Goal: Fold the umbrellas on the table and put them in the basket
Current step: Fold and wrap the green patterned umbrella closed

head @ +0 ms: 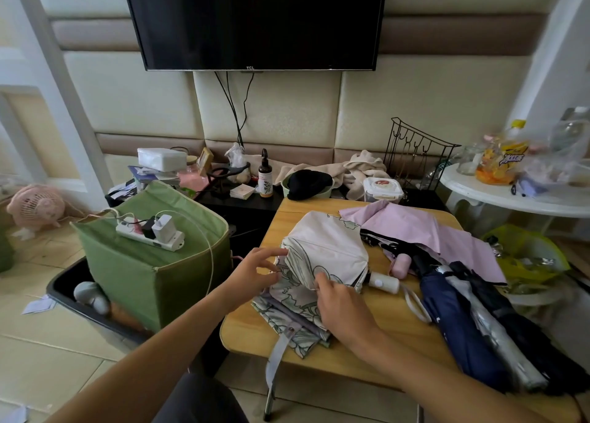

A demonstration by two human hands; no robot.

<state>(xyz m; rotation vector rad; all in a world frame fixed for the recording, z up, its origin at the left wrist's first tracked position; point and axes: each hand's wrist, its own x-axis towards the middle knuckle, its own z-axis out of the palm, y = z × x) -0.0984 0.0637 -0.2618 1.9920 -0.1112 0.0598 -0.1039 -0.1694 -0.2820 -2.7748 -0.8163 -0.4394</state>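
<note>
Mid-fold on the white floral umbrella (322, 263) near the tabletop's (399, 336) left edge: left hand (252, 271) spread wide, fingertips touching the canopy's left side, right hand (343, 304) pinching a fold at its front. Probable slip: loose panels springing back if the pinch eases, or the dangling strap (277, 355) snagging over the front edge. Navy umbrella (459, 323) and pink umbrella (424, 227) crowding the right side, unfolded; black basket (64, 290) on the floor left.

Your left hand (255, 271) has its fingers spread on the white floral umbrella (322, 263) lying mid-table (252, 330), and your right hand (343, 304) pinches its canopy edge. Right of that umbrella are the pink umbrella (424, 231) and navy umbrella (456, 323); the green basket (143, 263) sits to its left.
</note>
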